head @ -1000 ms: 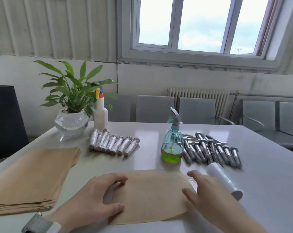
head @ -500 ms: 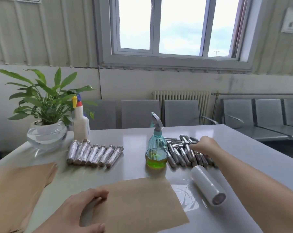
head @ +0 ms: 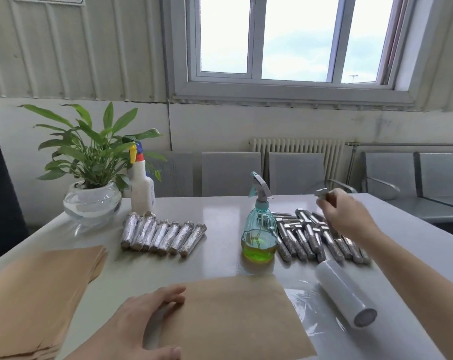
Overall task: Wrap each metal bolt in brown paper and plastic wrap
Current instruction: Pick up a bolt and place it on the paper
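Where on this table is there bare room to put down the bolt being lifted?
Bare table lies between the wrapped bolts and the spray bottle, above the brown sheet. The far right edge beyond the right hand is open too. It is crowded around the loose bolts and plastic wrap roll.

Seven wrapped bolts (head: 163, 235); two spray bottles (head: 259, 229); one plastic wrap roll (head: 346, 297); one potted plant (head: 92, 175).

Bolt (head: 321, 194) blurred, shank hidden in right hand (head: 348, 216).
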Demonstrator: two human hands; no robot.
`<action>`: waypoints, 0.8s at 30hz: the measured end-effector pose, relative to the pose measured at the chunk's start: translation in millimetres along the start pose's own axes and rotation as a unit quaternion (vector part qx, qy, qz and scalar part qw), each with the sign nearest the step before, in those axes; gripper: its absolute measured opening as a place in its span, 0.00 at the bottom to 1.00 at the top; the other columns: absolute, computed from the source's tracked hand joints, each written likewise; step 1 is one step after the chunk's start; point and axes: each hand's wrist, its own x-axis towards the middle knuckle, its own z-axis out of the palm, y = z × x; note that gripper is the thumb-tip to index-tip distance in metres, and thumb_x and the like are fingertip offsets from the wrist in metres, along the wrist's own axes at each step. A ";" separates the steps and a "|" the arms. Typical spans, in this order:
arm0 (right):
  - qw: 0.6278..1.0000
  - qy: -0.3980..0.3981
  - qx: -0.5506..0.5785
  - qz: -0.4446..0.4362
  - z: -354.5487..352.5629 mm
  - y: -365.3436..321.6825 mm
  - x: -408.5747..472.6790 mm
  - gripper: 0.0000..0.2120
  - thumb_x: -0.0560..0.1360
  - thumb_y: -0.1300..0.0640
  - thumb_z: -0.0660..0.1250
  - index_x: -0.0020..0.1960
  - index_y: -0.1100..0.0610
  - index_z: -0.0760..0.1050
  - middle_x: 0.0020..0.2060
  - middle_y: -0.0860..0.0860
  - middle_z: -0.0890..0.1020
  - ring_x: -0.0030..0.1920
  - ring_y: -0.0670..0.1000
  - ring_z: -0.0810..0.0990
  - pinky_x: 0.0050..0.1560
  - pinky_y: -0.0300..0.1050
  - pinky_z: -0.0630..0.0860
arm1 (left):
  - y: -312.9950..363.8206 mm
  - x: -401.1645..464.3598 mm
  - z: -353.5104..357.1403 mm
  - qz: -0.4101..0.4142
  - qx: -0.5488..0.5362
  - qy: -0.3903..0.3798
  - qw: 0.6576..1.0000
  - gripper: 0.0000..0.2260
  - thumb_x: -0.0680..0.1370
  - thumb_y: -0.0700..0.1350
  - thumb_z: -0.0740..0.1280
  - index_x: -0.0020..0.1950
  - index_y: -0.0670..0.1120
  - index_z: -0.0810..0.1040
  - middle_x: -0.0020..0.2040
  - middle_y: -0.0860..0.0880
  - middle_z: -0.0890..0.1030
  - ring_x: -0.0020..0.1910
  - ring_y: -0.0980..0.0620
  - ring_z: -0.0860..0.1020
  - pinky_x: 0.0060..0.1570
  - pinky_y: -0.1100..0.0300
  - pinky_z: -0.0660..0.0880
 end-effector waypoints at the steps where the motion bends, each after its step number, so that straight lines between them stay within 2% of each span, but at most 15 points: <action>1: 0.998 0.011 0.023 -0.060 -8.1 -12.3 -10.5 0.06 0.80 0.51 0.64 0.51 0.54 0.73 0.41 0.49 0.79 0.41 0.53 0.75 0.38 0.45 0.67 | 1.2 -0.3 0.0 -0.001 0.010 -0.002 1.000 0.38 0.63 0.63 0.74 0.70 0.63 0.64 0.61 0.70 0.76 0.63 0.75 0.68 0.65 0.75 0.61; 3: 0.986 -0.022 0.065 -0.151 -18.4 -41.8 -37.0 0.02 0.79 0.51 0.65 0.49 0.47 0.72 0.38 0.43 0.79 0.38 0.45 0.76 0.35 0.38 0.67 | 2.0 -1.8 0.4 -0.013 0.018 -0.005 1.000 0.38 0.66 0.59 0.76 0.71 0.63 0.59 0.63 0.69 0.74 0.64 0.76 0.66 0.64 0.77 0.59; 6: 0.952 -0.147 0.085 -0.256 -5.9 -78.1 -86.0 0.07 0.77 0.51 0.68 0.45 0.40 0.71 0.37 0.39 0.77 0.38 0.38 0.75 0.37 0.32 0.66 | 6.0 -5.4 1.4 -0.036 0.018 -0.025 0.999 0.39 0.69 0.57 0.76 0.71 0.64 0.55 0.64 0.70 0.71 0.65 0.76 0.64 0.65 0.77 0.57; 9: 0.905 -0.254 0.076 -0.332 34.2 -95.6 -128.7 0.04 0.76 0.47 0.69 0.49 0.43 0.75 0.42 0.38 0.74 0.43 0.38 0.72 0.43 0.31 0.67 | 5.1 -8.6 2.2 -0.050 0.032 -0.021 0.998 0.40 0.69 0.59 0.74 0.72 0.67 0.51 0.65 0.73 0.70 0.65 0.77 0.62 0.63 0.80 0.54; 10: 0.898 -0.271 0.068 -0.340 48.0 -98.1 -138.2 0.07 0.75 0.45 0.69 0.52 0.43 0.75 0.43 0.38 0.73 0.44 0.39 0.72 0.45 0.32 0.69 | 4.3 -9.4 2.9 -0.053 0.035 -0.019 0.998 0.41 0.68 0.61 0.73 0.73 0.67 0.51 0.65 0.74 0.69 0.65 0.77 0.61 0.63 0.80 0.54; 13: 0.898 -0.265 0.023 -0.349 80.8 -97.2 -150.8 0.15 0.74 0.38 0.66 0.58 0.39 0.70 0.49 0.39 0.73 0.49 0.40 0.74 0.46 0.39 0.73 | 1.4 -10.0 5.0 -0.055 0.042 -0.024 0.997 0.42 0.69 0.62 0.73 0.74 0.66 0.50 0.66 0.75 0.67 0.64 0.77 0.61 0.63 0.79 0.53; 15: 0.903 -0.239 -0.014 -0.357 91.0 -95.6 -153.9 0.18 0.71 0.32 0.60 0.60 0.33 0.66 0.53 0.39 0.73 0.51 0.40 0.76 0.46 0.41 0.74 | 0.7 -9.7 5.1 -0.054 0.046 -0.026 0.997 0.42 0.69 0.62 0.73 0.74 0.67 0.50 0.66 0.74 0.67 0.65 0.76 0.61 0.66 0.76 0.54; 17: 0.904 -0.210 -0.037 -0.372 96.9 -92.9 -156.5 0.20 0.69 0.27 0.54 0.59 0.30 0.64 0.54 0.37 0.73 0.51 0.39 0.77 0.45 0.48 0.76 | -1.3 -9.1 5.4 -0.050 0.047 -0.021 0.997 0.41 0.68 0.62 0.73 0.73 0.67 0.50 0.66 0.74 0.67 0.66 0.75 0.61 0.69 0.73 0.54; 20: 0.905 -0.157 -0.055 -0.392 100.8 -89.9 -159.5 0.20 0.70 0.24 0.50 0.59 0.28 0.64 0.53 0.36 0.75 0.50 0.38 0.78 0.42 0.48 0.76 | -4.2 -10.0 5.7 -0.048 0.046 -0.021 0.998 0.41 0.68 0.64 0.72 0.73 0.69 0.49 0.66 0.74 0.66 0.67 0.74 0.60 0.69 0.74 0.53; 24: 0.907 -0.152 -0.056 -0.388 99.4 -91.3 -161.7 0.21 0.70 0.24 0.50 0.60 0.29 0.66 0.52 0.36 0.76 0.52 0.37 0.77 0.44 0.48 0.75 | -7.5 -10.0 7.2 -0.053 0.041 -0.025 0.997 0.42 0.67 0.65 0.71 0.74 0.68 0.50 0.66 0.75 0.65 0.68 0.72 0.61 0.71 0.68 0.55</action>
